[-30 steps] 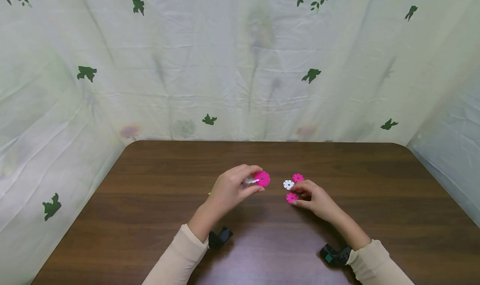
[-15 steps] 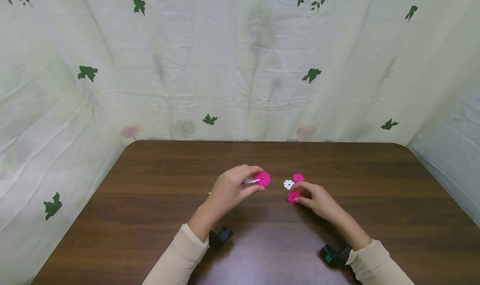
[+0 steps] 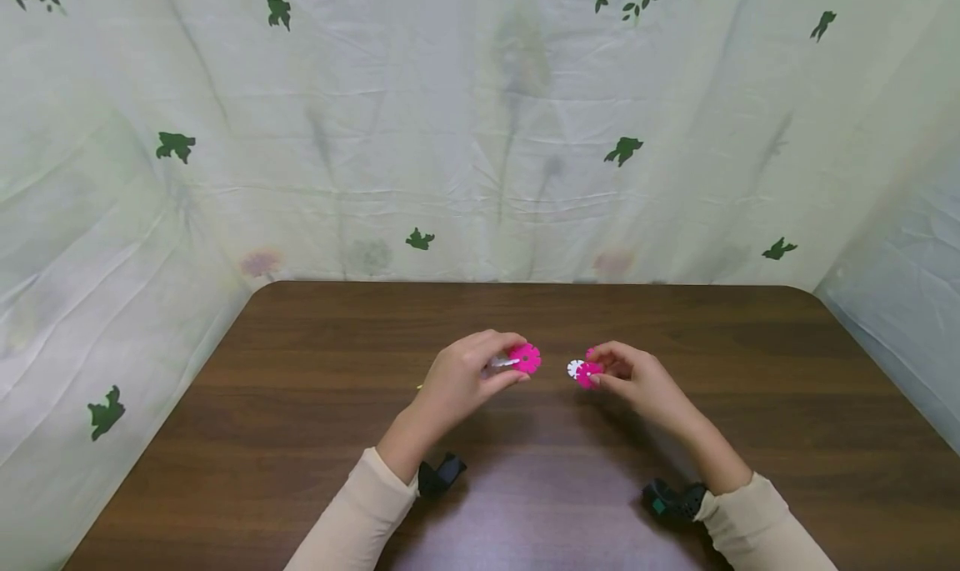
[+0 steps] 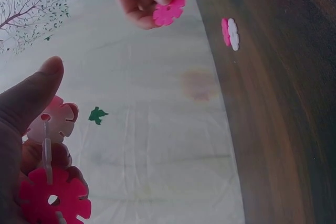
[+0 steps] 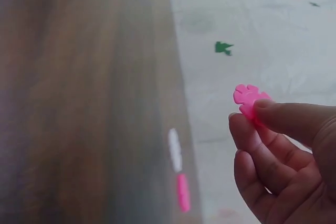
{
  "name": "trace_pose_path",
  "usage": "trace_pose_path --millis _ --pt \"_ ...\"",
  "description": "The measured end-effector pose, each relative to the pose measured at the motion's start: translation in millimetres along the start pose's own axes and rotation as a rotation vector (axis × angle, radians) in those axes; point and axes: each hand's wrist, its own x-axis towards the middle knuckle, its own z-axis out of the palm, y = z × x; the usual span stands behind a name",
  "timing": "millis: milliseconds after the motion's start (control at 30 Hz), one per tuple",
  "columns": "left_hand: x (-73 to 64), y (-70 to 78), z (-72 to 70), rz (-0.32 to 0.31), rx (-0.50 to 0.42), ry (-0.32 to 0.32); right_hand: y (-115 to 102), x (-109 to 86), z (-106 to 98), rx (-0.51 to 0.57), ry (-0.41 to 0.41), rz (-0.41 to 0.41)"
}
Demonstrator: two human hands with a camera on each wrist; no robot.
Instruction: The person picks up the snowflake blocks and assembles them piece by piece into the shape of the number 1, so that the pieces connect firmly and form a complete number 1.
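Observation:
My left hand (image 3: 472, 373) grips several joined snowflake discs, notched plastic rounds. A pink disc (image 4: 55, 196) and a pale pinkish-white disc (image 4: 62, 121) show in the left wrist view, with a white piece (image 4: 48, 153) edge-on between them. Fingers and palm hide part of this cluster. Held off the table, a single pink snowflake disc (image 5: 249, 98) is pinched between the thumb and fingers of my right hand (image 3: 647, 388). Below that hand, a white snowflake disc (image 4: 234, 35) and another pink one (image 4: 226, 31) lie side by side on the table.
The brown wooden table (image 3: 337, 488) reaches back to a pale curtain (image 3: 450, 121) with green leaf and bird prints. A small yellow bit (image 3: 419, 388) peeks out beside the left hand. Black wrist cameras sit on both wrists.
The right hand has taken hold of the nearest pink snowflake disc, lifted it from the table and brought it up over the other loose discs. My left hand stays put.

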Motion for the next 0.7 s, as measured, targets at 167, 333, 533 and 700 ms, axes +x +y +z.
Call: trace_pose_path --millis 167,333,533,700 --pt "0.4 -0.1 0.2 -0.001 0.005 -0.007 -16.6 3.9 -4.5 0.014 0.019 -0.025" --pt "0.3 0.0 -0.2 0.002 0.006 -0.006 -29.9 7.7 -6.3 0.027 0.045 -0.097" --pt "-0.4 0.1 -0.5 -0.003 0.007 -0.013 -42.6 10.8 -2.6 0.029 0.050 -0.150" --pt "-0.7 -0.7 0.0 -0.002 0.002 -0.011 -57.6 9.9 2.5 0.041 0.049 -0.149"
